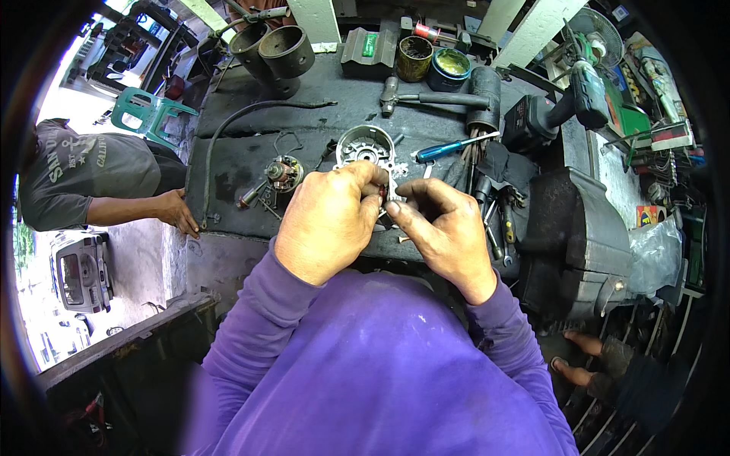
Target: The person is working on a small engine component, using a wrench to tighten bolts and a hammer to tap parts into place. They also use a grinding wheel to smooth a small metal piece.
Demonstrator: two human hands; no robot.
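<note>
Close together over the dark workbench (251, 144), my hands meet at the near side of a round cast-metal housing (367, 141), open at the top. The bent fingers of my left hand (334, 209) are closed at the housing's near edge; what they grip is mostly hidden. Opposite it, my right hand (449, 232) has thumb and forefinger closed toward the same small spot, on a part too small to make out. Left of my left hand lies a round metal assembly with copper-coloured parts (284, 174). A blue-handled screwdriver (445, 147) lies beyond my right hand.
A hammer (433, 99), a cable (217, 140), metal cylinders (287, 52) and two tins (414, 59) occupy the bench's far part. At right are a cordless power tool (566, 110) and a black casing (574, 235). Another person's hand (179, 213) rests on the left edge.
</note>
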